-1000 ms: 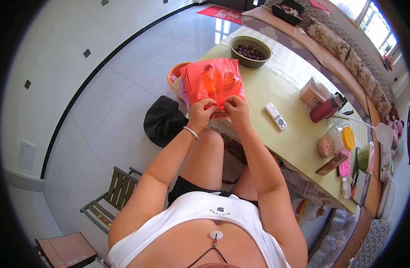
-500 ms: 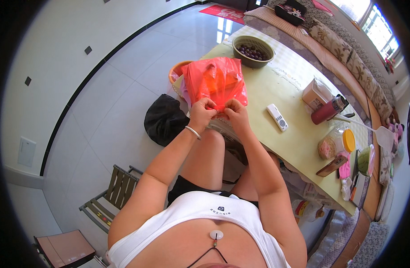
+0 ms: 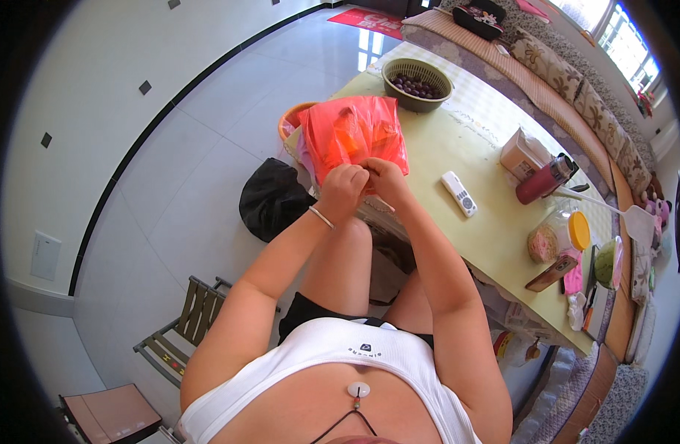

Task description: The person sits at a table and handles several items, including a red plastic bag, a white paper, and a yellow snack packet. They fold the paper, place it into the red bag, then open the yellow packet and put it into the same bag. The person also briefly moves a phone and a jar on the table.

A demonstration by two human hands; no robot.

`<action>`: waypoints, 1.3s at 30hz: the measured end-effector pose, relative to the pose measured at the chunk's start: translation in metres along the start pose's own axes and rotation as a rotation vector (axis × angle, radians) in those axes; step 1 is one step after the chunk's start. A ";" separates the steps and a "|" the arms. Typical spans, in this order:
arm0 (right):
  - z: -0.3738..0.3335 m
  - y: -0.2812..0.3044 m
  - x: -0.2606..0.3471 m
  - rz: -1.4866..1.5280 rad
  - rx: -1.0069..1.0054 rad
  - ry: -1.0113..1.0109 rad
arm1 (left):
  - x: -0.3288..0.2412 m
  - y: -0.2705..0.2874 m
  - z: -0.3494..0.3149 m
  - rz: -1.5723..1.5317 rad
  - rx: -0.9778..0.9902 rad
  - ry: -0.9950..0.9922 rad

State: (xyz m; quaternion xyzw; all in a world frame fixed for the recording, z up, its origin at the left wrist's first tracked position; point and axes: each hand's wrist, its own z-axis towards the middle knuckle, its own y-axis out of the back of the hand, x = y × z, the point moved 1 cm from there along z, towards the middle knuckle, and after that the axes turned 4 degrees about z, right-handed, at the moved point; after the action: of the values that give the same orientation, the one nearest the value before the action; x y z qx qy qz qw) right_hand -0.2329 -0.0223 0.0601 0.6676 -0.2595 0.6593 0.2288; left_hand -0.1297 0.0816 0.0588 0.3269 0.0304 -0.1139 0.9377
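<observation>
A red translucent plastic bag (image 3: 354, 133) with orange shapes showing through it lies at the table's near left corner. My left hand (image 3: 344, 189) is closed at the bag's near edge, its fingers pinched together. Right beside it, touching, my right hand (image 3: 386, 180) also pinches the bag's edge. The exact bit of plastic between the fingertips is hidden by the hands. Beyond the bag stands a dark green colander (image 3: 420, 83) of dark round fruit.
On the pale table (image 3: 429, 214) lie a white remote control (image 3: 459, 194), a maroon flask (image 3: 545, 181), a yellow-lidded jar (image 3: 558, 237), a phone (image 3: 551, 274) and a cut melon (image 3: 608, 264). A black bag (image 3: 275, 200) and an orange basket (image 3: 288, 122) are left of the table; a folding stool (image 3: 188, 325) stands nearer.
Both hands have drawn together at the bag's near edge, the left turning so its back covers the fingertips. The red bag's folds have shifted slightly.
</observation>
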 end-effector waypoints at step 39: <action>-0.207 0.094 -0.010 -0.479 -0.541 0.668 | -0.008 0.027 -0.102 -0.106 0.169 0.478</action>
State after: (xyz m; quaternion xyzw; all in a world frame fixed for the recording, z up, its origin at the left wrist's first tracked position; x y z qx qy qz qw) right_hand -0.4517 0.0406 0.0522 0.3772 -0.1728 0.6753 0.6098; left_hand -0.1296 0.1671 -0.0033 0.4197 0.2584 -0.0845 0.8660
